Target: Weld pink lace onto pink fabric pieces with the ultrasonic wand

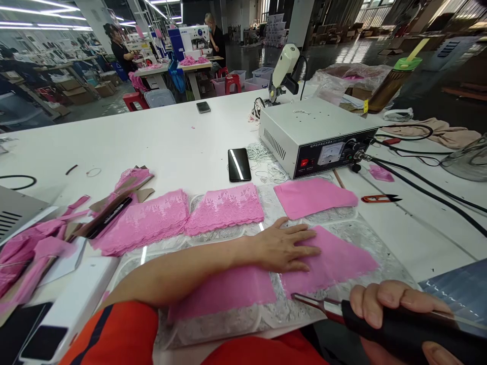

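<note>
My left hand (286, 245) lies flat with fingers stretched out, pressing a pink fabric piece (335, 261) onto a clear textured mat (361, 235). My right hand (395, 309) is wrapped round the black handle of a cutting tool (403, 329) whose thin metal tip (312, 302) reaches the fabric's near edge. Another pink piece (228, 291) lies under my forearm. Two stacks of pink lace (224, 208) and a plain pink piece (314, 196) sit farther back.
A white control box (304, 134) with a meter stands behind, cables (426, 182) running right. A black phone (239, 164), red snips (378, 198), pink scraps (34, 243) at left. Other people work at sewing tables far behind.
</note>
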Demonstrator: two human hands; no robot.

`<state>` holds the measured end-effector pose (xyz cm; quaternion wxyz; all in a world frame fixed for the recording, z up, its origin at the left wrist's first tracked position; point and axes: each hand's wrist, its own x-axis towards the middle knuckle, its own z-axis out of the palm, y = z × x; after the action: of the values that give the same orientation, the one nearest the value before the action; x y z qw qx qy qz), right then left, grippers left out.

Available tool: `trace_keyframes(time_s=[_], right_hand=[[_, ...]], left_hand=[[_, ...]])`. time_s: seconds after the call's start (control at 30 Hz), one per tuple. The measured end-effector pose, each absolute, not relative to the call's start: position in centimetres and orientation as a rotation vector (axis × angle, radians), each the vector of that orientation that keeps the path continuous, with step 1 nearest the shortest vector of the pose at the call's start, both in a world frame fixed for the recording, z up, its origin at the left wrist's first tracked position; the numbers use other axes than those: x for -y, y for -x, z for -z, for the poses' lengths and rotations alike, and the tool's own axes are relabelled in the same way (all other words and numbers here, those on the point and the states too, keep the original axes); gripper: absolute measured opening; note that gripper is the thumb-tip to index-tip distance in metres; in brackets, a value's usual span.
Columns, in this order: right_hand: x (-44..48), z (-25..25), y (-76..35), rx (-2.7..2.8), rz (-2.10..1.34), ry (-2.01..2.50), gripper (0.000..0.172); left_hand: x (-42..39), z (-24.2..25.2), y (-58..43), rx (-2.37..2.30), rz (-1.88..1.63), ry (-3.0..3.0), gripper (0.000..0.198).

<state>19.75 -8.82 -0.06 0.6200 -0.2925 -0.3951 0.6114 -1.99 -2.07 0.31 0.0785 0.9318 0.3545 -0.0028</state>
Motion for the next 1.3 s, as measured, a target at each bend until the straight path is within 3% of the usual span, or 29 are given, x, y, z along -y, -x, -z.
trace_keyframes(time_s=[0.77, 1.3], right_hand=[[8.1, -0.7, -20.4, 0.801, -1.253, 0.771, 0.019], [8.5, -1.2, -18.4, 0.949, -1.350, 0.668, 0.016]], left_hand=[[2.0, 0.1, 2.2, -1.072, -0.044, -2.817, 0.050], [2.1, 0.2, 2.0, -1.092, -0.066, -2.809, 0.048]])
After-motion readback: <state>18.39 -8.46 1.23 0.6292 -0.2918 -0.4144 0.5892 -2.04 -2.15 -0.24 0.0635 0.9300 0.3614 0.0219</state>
